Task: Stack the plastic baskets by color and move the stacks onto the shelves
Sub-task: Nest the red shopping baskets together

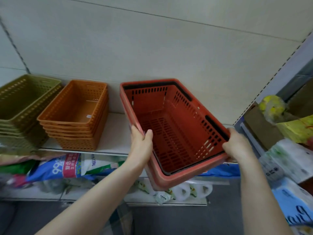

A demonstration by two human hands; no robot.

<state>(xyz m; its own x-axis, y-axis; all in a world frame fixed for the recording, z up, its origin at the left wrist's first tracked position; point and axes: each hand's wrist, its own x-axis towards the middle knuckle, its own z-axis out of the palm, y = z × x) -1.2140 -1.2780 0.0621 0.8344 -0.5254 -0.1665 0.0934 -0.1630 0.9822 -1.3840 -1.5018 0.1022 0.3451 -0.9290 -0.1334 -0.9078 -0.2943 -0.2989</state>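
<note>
A stack of red baskets (pixel 171 126) with black handles is held in front of the white shelf (pixel 115 133), its far end over the shelf and its near end past the shelf's front edge. My left hand (pixel 141 143) grips the stack's left rim. My right hand (pixel 237 145) grips the right rim near the corner. On the shelf to the left stands a stack of orange baskets (pixel 76 116). At the far left is a stack of olive-green baskets (pixel 22 109).
Under the shelf lie blue, white and pink bags (pixel 67 167) and toilet paper rolls (pixel 184 190). To the right are cardboard boxes (pixel 264 131), yellow packages (pixel 271 106) and tissue packs (pixel 291 160). A pale wall stands behind the shelf.
</note>
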